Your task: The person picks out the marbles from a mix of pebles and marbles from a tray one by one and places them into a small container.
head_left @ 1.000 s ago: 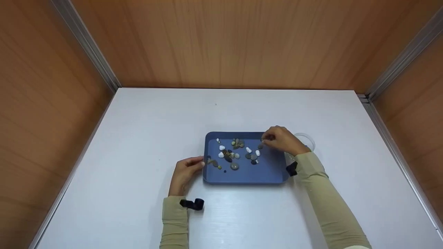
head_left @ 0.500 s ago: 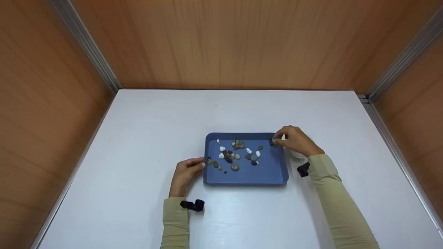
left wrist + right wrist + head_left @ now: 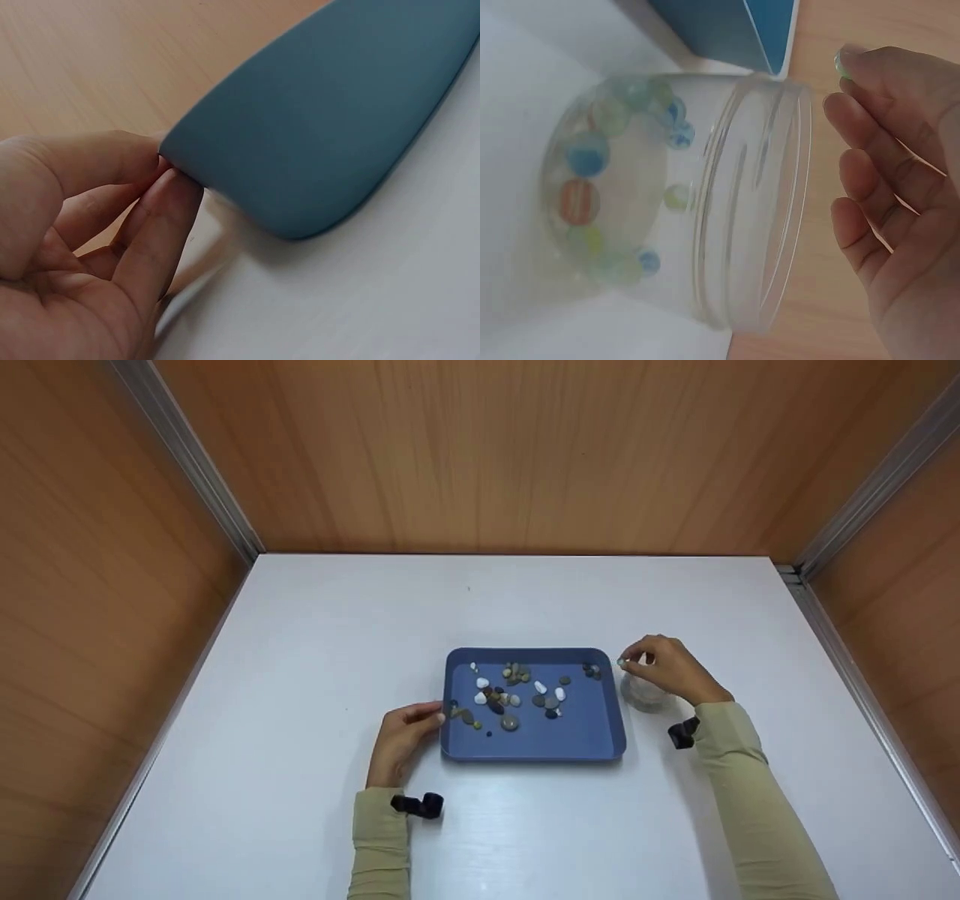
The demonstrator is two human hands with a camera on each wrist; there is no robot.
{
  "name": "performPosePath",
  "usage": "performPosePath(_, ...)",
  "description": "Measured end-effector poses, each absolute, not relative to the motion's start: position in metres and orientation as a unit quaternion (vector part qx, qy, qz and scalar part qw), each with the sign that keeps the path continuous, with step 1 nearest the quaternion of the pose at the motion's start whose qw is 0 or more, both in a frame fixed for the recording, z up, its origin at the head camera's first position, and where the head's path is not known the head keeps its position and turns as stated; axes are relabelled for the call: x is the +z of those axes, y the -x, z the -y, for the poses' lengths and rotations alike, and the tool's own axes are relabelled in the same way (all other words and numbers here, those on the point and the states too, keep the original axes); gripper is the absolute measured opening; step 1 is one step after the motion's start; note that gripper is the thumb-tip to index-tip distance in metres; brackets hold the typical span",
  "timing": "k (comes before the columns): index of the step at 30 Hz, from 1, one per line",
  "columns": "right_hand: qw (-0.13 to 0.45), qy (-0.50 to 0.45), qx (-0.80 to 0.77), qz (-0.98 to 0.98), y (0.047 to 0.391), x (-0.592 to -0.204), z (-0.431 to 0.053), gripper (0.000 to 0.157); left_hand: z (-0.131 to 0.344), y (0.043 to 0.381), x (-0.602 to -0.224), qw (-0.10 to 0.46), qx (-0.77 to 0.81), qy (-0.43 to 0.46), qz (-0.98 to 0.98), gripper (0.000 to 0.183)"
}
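Note:
A blue tray (image 3: 540,746) lies on the white table, with several pebbles (image 3: 509,723) spread over it. My left hand (image 3: 401,739) pinches the tray's left rim between thumb and fingers; the left wrist view shows the fingertips right at the tray's edge (image 3: 315,142). Just past the tray's right side, my right hand (image 3: 671,671) pinches a small greenish glass marble (image 3: 841,66) between thumb and forefinger. Below that hand stands a clear jar (image 3: 727,225) without a lid, partly hidden by the hand in the head view. Several coloured marbles (image 3: 586,154) lie at its bottom.
White pebbles (image 3: 540,688) and dark stones (image 3: 592,670) sit in loose clusters in the tray. Wood-grain panels (image 3: 480,457) rise at the back and both sides of the white table (image 3: 337,660).
My right hand has moved right, from over the tray's upper right corner to above the jar, bringing a marble with it. My left hand has stayed at the tray's left rim.

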State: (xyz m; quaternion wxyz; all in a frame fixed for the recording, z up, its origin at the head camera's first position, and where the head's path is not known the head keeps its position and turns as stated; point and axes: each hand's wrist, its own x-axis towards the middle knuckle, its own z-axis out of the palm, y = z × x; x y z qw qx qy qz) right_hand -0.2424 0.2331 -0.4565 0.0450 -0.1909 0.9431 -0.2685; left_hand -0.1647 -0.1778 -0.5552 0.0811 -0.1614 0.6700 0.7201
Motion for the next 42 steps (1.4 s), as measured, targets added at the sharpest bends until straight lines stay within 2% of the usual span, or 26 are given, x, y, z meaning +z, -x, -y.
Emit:
performPosePath(12,0.048,0.156,-0.266,-0.950,0.238,-0.455,-0.259,0.019,0.177,0.164,-0.556,0.079,0.728,0.159,-0.663,0.030)
performPosePath(21,0.028,0.151,-0.259,-0.954,0.234,-0.453,-0.273,0.018,0.177,0.163,-0.556,0.081,0.722,0.154,-0.670,0.031)
performPosePath(42,0.025,0.131,-0.257,-0.957,0.229,-0.454,-0.286,0.019,0.178,0.163,-0.556,0.081,0.726,0.150,-0.666,0.031)
